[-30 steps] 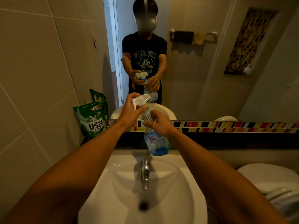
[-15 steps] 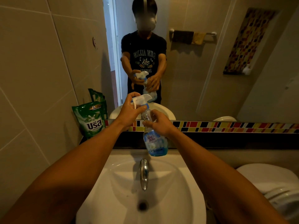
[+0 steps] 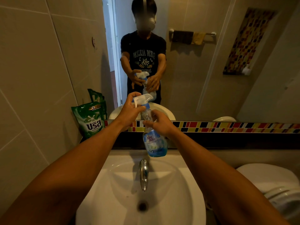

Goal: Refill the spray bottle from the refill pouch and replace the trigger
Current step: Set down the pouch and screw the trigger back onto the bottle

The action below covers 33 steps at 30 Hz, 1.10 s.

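Spray bottle [image 3: 155, 143]: clear plastic, blue "King Stella" label, blue liquid low in the base; held upright in the air above the back edge of the sink [image 3: 186, 184], over the chrome tap [image 3: 143, 174].
Trigger [image 3: 142, 97]: white head with blue collar, seated on the bottle neck, nozzle pointing left.
Left hand [image 3: 129, 112]: fingers clenched around the trigger head and collar, thumb against the collar.
Right hand [image 3: 159, 123]: fingers grasping the bottle's neck and shoulder just below the collar.
Refill pouch [image 3: 90, 120]: green, white lettering, standing upright on the dark ledge [image 3: 227, 140] at the left back corner, against the tiled wall, well apart from the bottle; whether its top is open cannot be told.
Mirror [image 3: 194, 70]: behind the ledge, bordered below by a multicoloured mosaic strip [image 3: 227, 126]; reflects the person, both hands and the bottle.
Toilet [image 3: 267, 181]: white, lid down, at the right of the sink.
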Available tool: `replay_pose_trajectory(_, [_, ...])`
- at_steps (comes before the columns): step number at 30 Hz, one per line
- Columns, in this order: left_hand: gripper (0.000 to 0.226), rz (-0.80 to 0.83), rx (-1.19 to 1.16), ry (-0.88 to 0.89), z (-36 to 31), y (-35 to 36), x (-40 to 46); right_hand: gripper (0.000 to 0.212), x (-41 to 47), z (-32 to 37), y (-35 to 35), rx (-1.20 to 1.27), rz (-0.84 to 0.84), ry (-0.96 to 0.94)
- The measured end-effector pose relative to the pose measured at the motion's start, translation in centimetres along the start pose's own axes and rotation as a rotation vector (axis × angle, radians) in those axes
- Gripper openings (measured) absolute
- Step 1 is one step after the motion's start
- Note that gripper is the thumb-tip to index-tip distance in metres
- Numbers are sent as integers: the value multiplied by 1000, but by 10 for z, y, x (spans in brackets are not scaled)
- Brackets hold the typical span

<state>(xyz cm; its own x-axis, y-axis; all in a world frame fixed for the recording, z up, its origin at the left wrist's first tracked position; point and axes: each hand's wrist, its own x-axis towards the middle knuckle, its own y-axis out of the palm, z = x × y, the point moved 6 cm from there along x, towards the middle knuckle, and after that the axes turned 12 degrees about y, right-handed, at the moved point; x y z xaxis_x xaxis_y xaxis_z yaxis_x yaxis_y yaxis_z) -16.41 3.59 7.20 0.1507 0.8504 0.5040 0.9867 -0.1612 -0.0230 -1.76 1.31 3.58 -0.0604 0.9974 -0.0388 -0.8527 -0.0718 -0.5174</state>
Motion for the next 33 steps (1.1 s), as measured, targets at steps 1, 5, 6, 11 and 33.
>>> replay_pose_trajectory(1, [55, -2, -10, 5, -1, 1, 0, 32, 0, 1, -1, -15, -3, -7])
replay_pose_trajectory(5, [61, 1, 8, 35, -4, 0, -1, 27, -1, 4, -1, -45, -4, -15])
replay_pose_trajectory(6, [61, 1, 23, 33, -5, -1, 0, 28, 0, 4, 0, -42, -5, -16])
replay_pose_trajectory(11, [62, 14, 31, 2, -7, 0, 0, 35, -1, 2, -1, 8, 7, 10])
replay_pose_trajectory(33, [61, 41, 41, -5, -9, -2, 3, 38, -1, 1, -8, 75, 49, 45])
